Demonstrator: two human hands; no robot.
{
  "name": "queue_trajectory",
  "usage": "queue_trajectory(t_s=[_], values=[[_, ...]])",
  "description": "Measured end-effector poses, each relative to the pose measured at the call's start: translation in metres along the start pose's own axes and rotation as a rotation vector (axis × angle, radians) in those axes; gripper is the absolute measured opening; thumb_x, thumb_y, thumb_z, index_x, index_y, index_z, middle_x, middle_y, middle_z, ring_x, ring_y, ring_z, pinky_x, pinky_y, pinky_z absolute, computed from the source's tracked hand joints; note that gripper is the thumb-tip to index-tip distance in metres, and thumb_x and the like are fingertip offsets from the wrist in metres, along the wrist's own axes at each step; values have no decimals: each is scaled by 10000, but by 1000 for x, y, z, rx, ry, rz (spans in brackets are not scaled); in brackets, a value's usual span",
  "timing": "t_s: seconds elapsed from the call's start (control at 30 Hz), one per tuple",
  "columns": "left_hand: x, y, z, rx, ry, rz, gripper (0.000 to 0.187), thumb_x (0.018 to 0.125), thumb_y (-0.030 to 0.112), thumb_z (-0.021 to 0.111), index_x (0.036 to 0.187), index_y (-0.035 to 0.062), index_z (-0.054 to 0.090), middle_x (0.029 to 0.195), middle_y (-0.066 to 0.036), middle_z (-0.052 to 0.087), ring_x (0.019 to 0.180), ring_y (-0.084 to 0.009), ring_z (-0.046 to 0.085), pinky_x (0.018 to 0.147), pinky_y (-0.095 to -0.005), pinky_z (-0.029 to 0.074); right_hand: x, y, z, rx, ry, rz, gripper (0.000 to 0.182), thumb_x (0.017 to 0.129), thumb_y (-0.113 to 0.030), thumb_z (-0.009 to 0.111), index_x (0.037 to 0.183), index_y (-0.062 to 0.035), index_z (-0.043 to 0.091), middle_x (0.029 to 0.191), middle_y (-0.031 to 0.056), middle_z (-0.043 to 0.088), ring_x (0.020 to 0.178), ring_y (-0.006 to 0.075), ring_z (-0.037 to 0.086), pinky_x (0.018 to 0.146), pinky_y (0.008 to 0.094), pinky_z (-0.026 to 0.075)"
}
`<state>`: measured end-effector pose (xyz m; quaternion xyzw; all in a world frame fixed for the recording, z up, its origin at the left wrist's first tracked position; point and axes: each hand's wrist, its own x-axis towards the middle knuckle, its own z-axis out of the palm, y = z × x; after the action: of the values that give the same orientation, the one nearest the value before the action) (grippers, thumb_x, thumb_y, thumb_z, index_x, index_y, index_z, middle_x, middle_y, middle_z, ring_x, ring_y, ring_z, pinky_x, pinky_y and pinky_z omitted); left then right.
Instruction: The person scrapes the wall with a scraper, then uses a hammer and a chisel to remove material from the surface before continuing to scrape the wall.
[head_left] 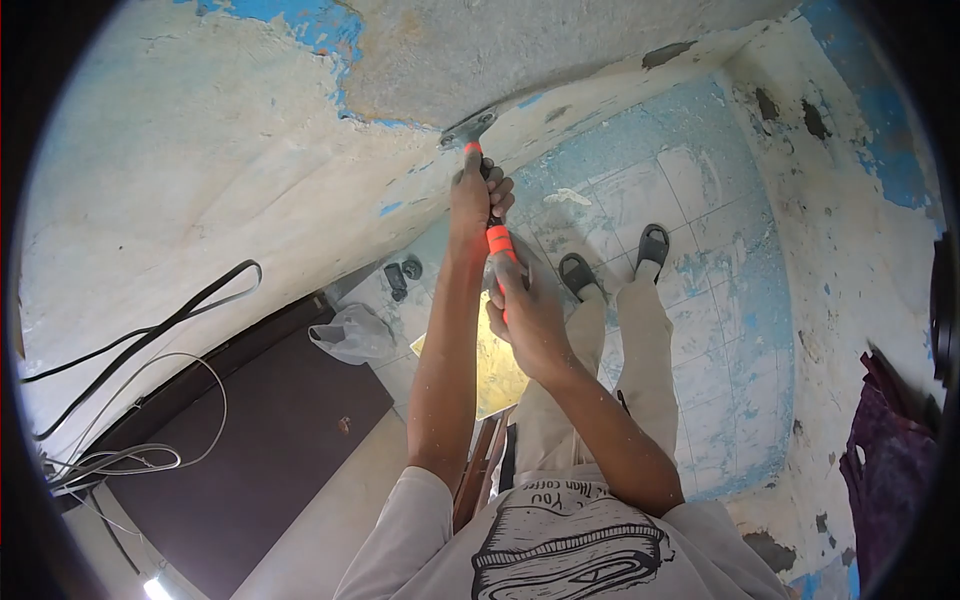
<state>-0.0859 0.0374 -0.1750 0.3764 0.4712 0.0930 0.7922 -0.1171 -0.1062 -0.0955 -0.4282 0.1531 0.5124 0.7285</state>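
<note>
Both of my hands are wrapped round one long-handled scraper (499, 240) with an orange and black handle. My left hand (478, 192) grips it near the head, thumb along the shaft. Lower down, my right hand (527, 312) is closed round the orange end of the handle. The scraper's wide metal blade (468, 128) touches the wall (250, 150) at the edge of a bare grey patch (430, 60). Blue and whitish paint remnants border that patch.
Dusty tiles (690, 260) cover the floor under my sandalled feet. A plastic bag (353, 334), a yellow sheet (497, 365) and a dark brown board (260, 440) lie at left and below. Black cables (190, 305) hang at far left. Purple cloth (890, 470) hangs at right.
</note>
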Motion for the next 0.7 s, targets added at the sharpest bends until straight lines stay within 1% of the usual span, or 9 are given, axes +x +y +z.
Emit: queue_trajectory(t_s=[0.17,0.3,0.37,0.43,0.47,0.53,0.57,0.63,0.7], values=[[8,-25,-7,-154,-71,-13,268,990,288,430,833,70,420,598,10,367,467,-71,333,368,-225,279,7,3,-17,-129,10,-54,303,982,-258,469,1188,-41,518,615,-50,379,430,17,290,361,201,234],[10,-12,-9,-152,-55,62,271,989,292,432,828,75,413,583,13,354,448,-75,313,354,-227,262,10,-3,-4,-122,-15,-64,271,987,-232,453,1170,-44,521,606,-52,371,440,19,281,372,195,246],[25,-8,-19,-185,-114,-69,279,988,292,433,814,76,402,570,17,341,428,-78,295,338,-231,244,20,2,5,-91,-21,-34,254,988,-224,447,1155,-46,519,610,-50,374,442,21,282,376,193,251],[27,-3,-18,-237,-131,-96,288,987,287,436,798,74,392,561,18,335,415,-81,286,328,-231,232,33,5,10,-40,3,-47,195,987,-208,440,1070,-45,508,618,-41,377,437,30,293,371,198,255],[25,-1,-19,-188,-108,-97,277,981,272,440,797,70,394,563,17,338,418,-81,289,331,-233,237,33,6,10,-41,3,-55,195,987,-208,440,1070,-45,508,618,-41,377,437,30,293,371,198,255],[17,5,-12,-136,-79,-115,266,975,257,444,796,66,396,565,15,341,420,-82,293,333,-235,242,14,-4,17,35,34,-47,151,986,-199,440,988,-55,486,621,-34,371,436,41,301,365,207,248],[14,7,-9,-88,-68,-103,254,970,244,440,795,65,397,561,13,341,418,-83,294,332,-239,242,16,-4,16,39,41,-43,151,986,-199,440,988,-55,486,621,-34,371,436,41,301,365,207,248],[15,4,-15,-38,-49,-93,242,964,230,437,793,64,399,556,10,341,417,-84,295,332,-243,242,21,-3,16,158,36,86,152,985,-203,448,982,-55,486,622,-30,373,423,50,304,355,214,240],[23,4,-15,35,-54,-93,228,953,216,428,787,61,401,551,8,341,411,-85,299,330,-248,242,23,-3,15,174,16,99,156,984,-204,451,1005,-55,488,626,-26,380,414,51,303,352,213,239]])
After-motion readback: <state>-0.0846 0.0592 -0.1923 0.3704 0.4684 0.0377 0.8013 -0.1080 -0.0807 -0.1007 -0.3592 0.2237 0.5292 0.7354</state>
